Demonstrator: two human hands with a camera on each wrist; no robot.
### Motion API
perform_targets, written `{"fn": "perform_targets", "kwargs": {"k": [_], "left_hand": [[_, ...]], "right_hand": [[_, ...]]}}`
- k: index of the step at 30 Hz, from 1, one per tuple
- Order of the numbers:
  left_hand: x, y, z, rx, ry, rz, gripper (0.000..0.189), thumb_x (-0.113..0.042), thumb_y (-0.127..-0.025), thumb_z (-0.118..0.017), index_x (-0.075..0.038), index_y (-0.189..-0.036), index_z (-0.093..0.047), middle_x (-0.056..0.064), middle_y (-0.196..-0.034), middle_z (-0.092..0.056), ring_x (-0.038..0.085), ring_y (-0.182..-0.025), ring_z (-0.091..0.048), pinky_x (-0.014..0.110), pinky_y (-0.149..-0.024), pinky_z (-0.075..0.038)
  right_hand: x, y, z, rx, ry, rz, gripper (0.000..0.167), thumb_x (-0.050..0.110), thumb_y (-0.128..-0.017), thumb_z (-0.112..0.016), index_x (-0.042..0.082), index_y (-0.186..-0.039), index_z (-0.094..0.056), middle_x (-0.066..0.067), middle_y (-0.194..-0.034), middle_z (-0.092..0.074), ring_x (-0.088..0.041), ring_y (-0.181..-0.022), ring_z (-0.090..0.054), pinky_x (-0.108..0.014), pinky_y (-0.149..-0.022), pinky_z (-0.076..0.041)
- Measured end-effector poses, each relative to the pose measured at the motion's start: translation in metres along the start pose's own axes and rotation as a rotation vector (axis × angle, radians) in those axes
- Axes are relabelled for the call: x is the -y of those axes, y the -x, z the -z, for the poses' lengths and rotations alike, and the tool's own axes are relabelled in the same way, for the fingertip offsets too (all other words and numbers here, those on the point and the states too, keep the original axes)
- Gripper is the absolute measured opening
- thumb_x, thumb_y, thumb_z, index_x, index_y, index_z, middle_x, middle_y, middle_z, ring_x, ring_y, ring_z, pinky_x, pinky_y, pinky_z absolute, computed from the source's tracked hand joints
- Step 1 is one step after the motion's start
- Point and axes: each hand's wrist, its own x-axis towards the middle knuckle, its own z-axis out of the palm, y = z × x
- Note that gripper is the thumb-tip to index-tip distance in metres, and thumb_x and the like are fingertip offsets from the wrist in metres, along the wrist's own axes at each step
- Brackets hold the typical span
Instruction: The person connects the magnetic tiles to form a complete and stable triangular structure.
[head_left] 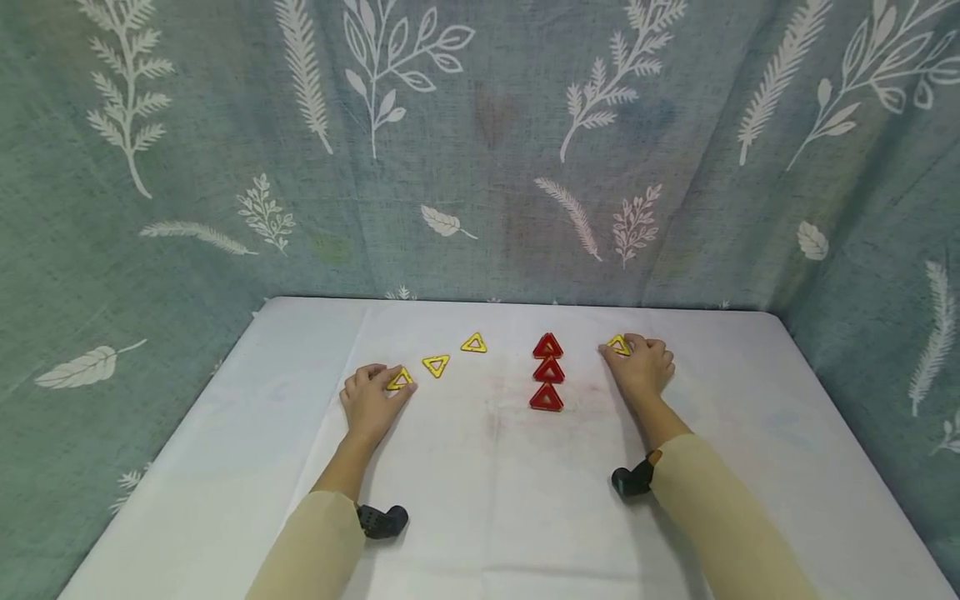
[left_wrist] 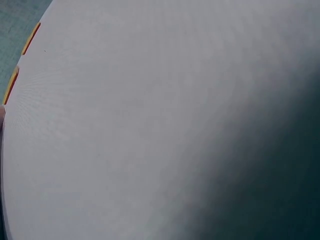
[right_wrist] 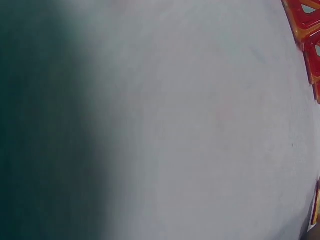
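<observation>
At the left of the table, my left hand (head_left: 371, 402) holds a yellow triangle with a hollow centre (head_left: 392, 385) between thumb and fingers. Two more yellow triangles, one pointing down (head_left: 436, 366) and one pointing up (head_left: 474, 342), lie beyond it toward the back. On the right side, my right hand (head_left: 643, 365) pinches another yellow triangle (head_left: 618, 345) by its sides, close over the tabletop. Between the hands stands a column of red triangles (head_left: 548, 370), all pointing toward the back. Part of that red column (right_wrist: 302, 20) also shows at the right wrist view's edge.
A white cloth covers the table (head_left: 487, 500), whose back edge meets a green curtain (head_left: 465, 167) with white leaf prints. Dark wrist devices (head_left: 384, 522) hang beneath both sleeves. Much of each wrist view is bare cloth and dark blur.
</observation>
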Motion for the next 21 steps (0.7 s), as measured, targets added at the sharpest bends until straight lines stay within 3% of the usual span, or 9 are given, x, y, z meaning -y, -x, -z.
{"fn": "perform_targets", "kwargs": {"k": [11, 21], "left_hand": [[0.004, 0.005, 0.000, 0.022, -0.022, -0.018, 0.053, -0.042, -0.087, -0.064, -0.012, -0.129, -0.058, 0.016, -0.133, -0.040, 0.037, -0.122, -0.029, 0.054, -0.101, -0.017], [0.001, 0.013, -0.004, 0.026, -0.022, -0.021, 0.053, -0.043, -0.085, -0.066, -0.014, -0.129, -0.059, 0.014, -0.131, -0.042, 0.034, -0.117, -0.032, 0.051, -0.098, -0.021]], "right_hand": [[-0.004, 0.005, -0.001, -0.023, -0.009, 0.046, 0.047, 0.032, -0.083, -0.062, 0.008, -0.123, -0.058, -0.021, -0.125, -0.045, -0.038, -0.117, -0.038, -0.050, -0.097, -0.027], [-0.027, 0.023, 0.018, 0.103, -0.068, 0.200, 0.046, 0.029, -0.085, -0.065, 0.004, -0.123, -0.059, -0.019, -0.122, -0.047, -0.036, -0.114, -0.039, -0.050, -0.095, -0.029]]}}
